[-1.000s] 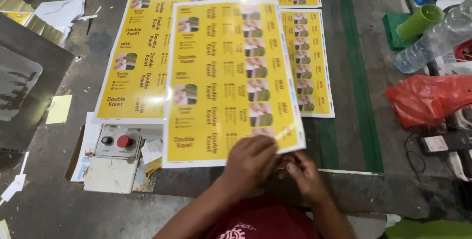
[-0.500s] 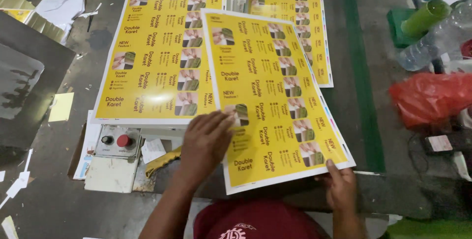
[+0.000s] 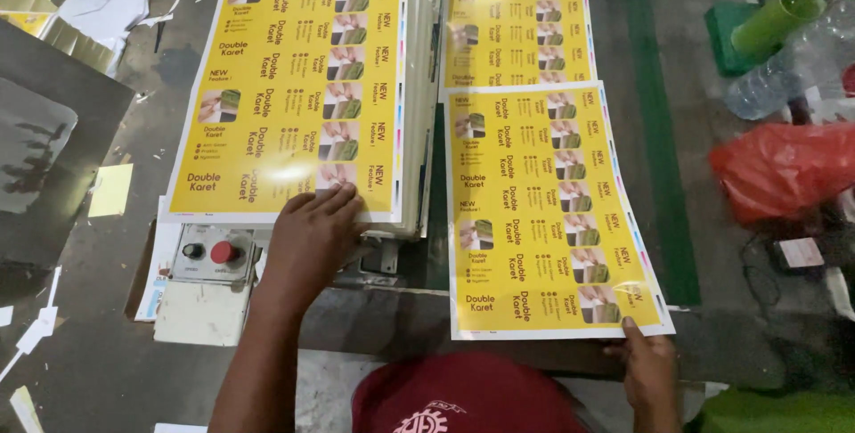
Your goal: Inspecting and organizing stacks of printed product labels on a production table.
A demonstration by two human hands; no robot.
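- The left hand is laid flat, fingers spread, on the lower edge of the stack of yellow printed sheets; nothing is clenched by it, the top sheet is only pressed down.
- The stack is seen at 11 o'clock from the person's body, and it rests on a raised platform of the counter.
- The right hand is found at 5 o'clock; the bottom right corner of a single yellow printed sheet is pinched by it, with the thumb on top.
- This single sheet lies flat on the counter, just beside the stack, at 3 o'clock from it, and a little tilted.
- Its upper edge overlaps another yellow sheet at 12 o'clock.
- A grey control box with a black button and a red button is placed just beside the left hand, at 9 o'clock from it, under the stack's lower edge.
- A green stripe runs along the counter at 3 o'clock from the single sheet.
- A red plastic bag, a clear plastic bottle and a green tube are seen well apart, at 2 o'clock.
- Paper scraps lie at 10 o'clock on the dark counter.
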